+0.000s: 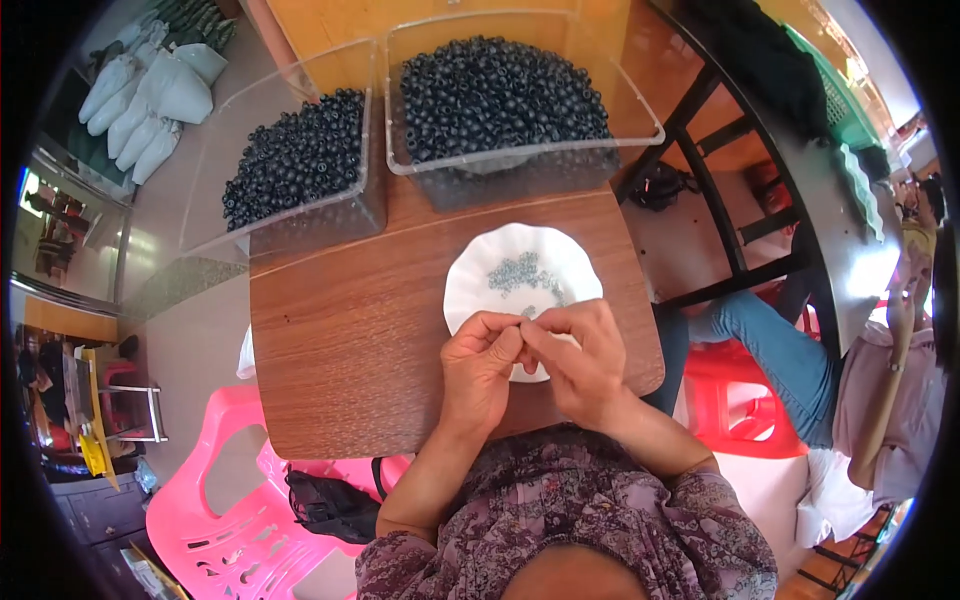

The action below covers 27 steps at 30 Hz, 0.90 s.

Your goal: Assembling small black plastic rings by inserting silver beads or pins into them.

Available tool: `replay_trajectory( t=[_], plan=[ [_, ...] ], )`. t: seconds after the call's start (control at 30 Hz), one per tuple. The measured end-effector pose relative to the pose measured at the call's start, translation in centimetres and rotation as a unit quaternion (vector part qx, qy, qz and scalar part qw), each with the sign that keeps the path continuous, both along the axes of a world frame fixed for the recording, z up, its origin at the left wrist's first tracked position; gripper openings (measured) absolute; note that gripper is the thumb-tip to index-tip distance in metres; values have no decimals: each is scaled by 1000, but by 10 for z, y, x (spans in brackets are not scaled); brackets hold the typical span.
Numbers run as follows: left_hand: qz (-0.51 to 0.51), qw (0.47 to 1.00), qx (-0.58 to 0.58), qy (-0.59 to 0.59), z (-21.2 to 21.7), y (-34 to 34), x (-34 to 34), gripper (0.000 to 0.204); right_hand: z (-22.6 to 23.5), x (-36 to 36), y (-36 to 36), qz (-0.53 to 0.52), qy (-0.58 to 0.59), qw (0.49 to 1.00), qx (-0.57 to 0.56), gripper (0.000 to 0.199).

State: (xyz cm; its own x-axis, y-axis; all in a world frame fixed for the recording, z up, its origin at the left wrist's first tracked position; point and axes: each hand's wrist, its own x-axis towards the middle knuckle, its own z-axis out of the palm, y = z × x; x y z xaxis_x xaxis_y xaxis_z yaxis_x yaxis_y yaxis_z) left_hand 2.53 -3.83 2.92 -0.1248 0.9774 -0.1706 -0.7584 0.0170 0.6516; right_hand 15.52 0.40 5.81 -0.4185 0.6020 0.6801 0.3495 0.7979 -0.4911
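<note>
A: What are the hands doing?

B: In the near part, the left hand and the right hand are meeting fingertip to fingertip over the near side of the scalloped white plate, each pinching narrowly. Whether they are gripping a piece, one cannot tell.

A: Where are the loose pieces lying?

B: Small translucent pieces are lying on the plate, just beyond the fingers. They are probably being light, fairly stiff and slippery; a gentle thumb-and-fingertip pinch at the outer edge is likely suiting them, a hard squeeze risking a flick.

A: And farther off?

B: Toward the far edge of the wood-grain table, a left clear bin and a right clear bin are holding black ring-shaped parts, apparently light and rigid, their rims offering the hold.
</note>
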Motion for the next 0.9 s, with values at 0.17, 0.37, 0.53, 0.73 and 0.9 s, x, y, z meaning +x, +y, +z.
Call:
replay_trajectory(
  t=[0.17, 0.37, 0.53, 0.73, 0.9],
  plan=[
    [-34, 998, 10, -54, 3, 4, -2, 15, 1, 1, 0, -10, -2, 1000, -17, 38],
    [-59, 996, 15, -71, 2, 13, -14, 19, 1, -10, 6, 13, 23, 995, -91, 37],
    [-87, 989, 31, -115, -6, 21, -22, 21, 18, -10, 30, 42, 18, 997, -64, 35],
    [-128, 979, 63, -143, -20, 30, -28, 25, 56, -41, 129, 22, -19, 999, 17, 16],
    [-102, 988, 41, -109, -26, 32, -32, 20, 53, -97, 210, 33, -161, 986, 38, 10]
  ],
)
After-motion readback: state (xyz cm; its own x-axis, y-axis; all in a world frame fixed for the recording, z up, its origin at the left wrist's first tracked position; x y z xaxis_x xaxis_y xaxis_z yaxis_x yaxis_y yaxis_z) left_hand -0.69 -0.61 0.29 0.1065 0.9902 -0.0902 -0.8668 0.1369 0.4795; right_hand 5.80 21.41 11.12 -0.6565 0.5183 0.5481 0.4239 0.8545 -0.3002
